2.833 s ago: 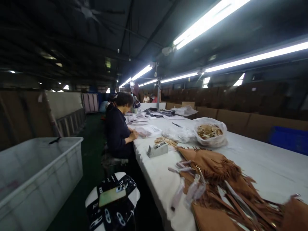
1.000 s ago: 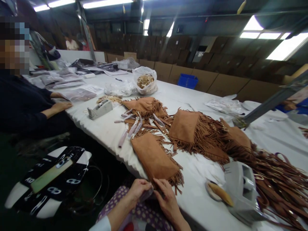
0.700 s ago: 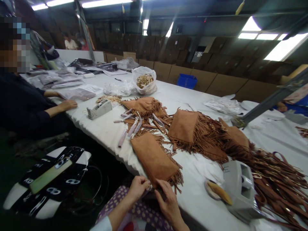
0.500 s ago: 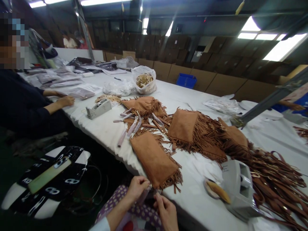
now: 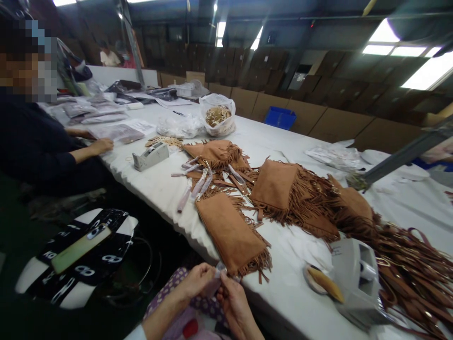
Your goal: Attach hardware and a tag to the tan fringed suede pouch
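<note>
Hands pinch a small piece below the bench edge

Both hands have sunk lower since half a second ago, now meeting under the near edge of the bench [image 5: 170,189]. Left hand [image 5: 198,282] and right hand [image 5: 231,302] each close their grip on one small pale strip [image 5: 216,279], its long axis running between them, equally near both. One tan fringed pouch [image 5: 230,233] lies just above them at that edge; two tape dispensers stand on the bench

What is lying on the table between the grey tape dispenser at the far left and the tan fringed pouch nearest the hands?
In the head view, between the tape dispenser and the fringed pouch lie pale wrapped straps on white table covering.
</note>
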`<state>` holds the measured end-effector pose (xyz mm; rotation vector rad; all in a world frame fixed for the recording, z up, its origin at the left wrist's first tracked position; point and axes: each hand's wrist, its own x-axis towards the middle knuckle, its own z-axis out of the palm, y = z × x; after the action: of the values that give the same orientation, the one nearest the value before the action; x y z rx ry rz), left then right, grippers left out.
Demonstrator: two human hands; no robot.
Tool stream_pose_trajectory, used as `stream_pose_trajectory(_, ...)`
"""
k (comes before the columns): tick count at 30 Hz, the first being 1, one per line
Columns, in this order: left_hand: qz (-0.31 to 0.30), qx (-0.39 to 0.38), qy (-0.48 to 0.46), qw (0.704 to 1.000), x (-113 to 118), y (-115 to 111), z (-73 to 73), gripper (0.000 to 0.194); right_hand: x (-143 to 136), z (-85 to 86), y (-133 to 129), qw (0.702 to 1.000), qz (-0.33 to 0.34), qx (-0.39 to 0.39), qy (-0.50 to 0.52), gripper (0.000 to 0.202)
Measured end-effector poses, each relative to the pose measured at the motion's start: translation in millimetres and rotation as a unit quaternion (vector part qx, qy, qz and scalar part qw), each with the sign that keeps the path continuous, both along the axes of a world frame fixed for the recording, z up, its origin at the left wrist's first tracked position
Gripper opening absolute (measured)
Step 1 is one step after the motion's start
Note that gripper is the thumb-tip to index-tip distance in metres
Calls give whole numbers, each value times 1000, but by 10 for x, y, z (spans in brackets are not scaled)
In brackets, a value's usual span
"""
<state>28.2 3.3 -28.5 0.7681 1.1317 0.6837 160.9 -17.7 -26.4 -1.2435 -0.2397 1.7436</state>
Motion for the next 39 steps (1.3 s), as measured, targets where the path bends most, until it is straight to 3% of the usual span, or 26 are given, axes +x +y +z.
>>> stream_pose_trajectory(3, -43, -16, -6, 999, -76, -141, 10, 49, 9, 45, -18, 999, 29, 17, 3, 39)
stream_pose_trajectory(7, 18, -71, -28, 997, -154, -234, -60, 47, -4, 121, -41, 999, 39, 18, -10, 38)
stream_pose_trajectory(11, 39, -97, -67, 992, -189, -258, -83, 44, -16, 152, -50, 999, 35, 13, -9, 40)
stream_pose_trajectory(17, 36, -94, -72, 992, -178, -264, -1, 46, -36, 100, 11, 999, 11, -12, -29, 41)
stream_pose_trajectory(20, 67, -94, -65, 991, -178, -278, 7, 45, -59, 74, 37, 999, -21, -32, -31, 35)
stream_pose_trajectory(23, 107, -96, -68, 987, -197, -301, -40, 36, -82, 70, 55, 997, -52, -44, -29, 28)
stream_pose_trajectory(28, 117, -77, -55, 989, -278, -266, -69, 23, -93, 86, 73, 997, -50, -43, -46, 22)
stream_pose_trajectory(31, 85, -52, -16, 995, -289, -155, 20, 36, -91, 84, 73, 996, -46, -37, -59, 23)
stream_pose_trajectory(35, -64, 11, -7, 998, -183, -14, 113, 51, -89, 70, 59, 997, -26, -22, -64, 29)
stream_pose_trajectory(37, -112, -4, -22, 994, -122, 3, 108, 59, -86, 74, 46, 998, -5, -10, -54, 34)
stream_pose_trajectory(39, -111, -43, -40, 992, -88, -12, 76, 57, -79, 90, 32, 999, 4, -5, -48, 38)
